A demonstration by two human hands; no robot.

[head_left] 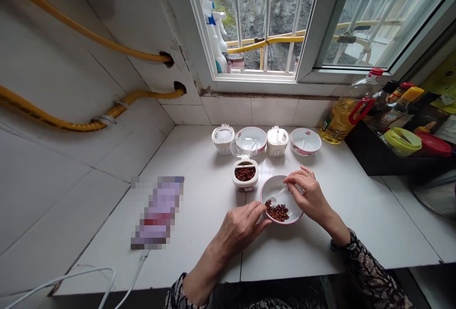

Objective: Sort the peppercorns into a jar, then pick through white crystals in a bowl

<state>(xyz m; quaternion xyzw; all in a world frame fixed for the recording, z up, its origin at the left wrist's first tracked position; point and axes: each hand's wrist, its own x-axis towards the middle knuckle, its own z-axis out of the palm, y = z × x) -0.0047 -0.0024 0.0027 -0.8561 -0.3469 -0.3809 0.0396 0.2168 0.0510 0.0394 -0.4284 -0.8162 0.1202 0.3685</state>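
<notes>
A white bowl with a pink rim (294, 214) stands near the counter's front, with reddish-brown dried peppercorns (278, 212) in its lower left part. My left hand (244, 226) has its fingers closed on the bowl's left rim. Over the bowl's upper right, my right hand (307, 192) pinches the handle of a small white spoon (280, 196), whose head rests down inside by the peppercorns. Just left of and behind the bowl is a white container (245, 183) with its clear lid flipped up, holding more of the same peppercorns.
Behind stand two lidded white jars (223, 140) (277, 141) and two patterned bowls (251, 134) (305, 140). An oil bottle (337, 121) and a black condiment box (366, 149) are at the right. A blurred phone (162, 211) with a white cable (138, 271) lies left.
</notes>
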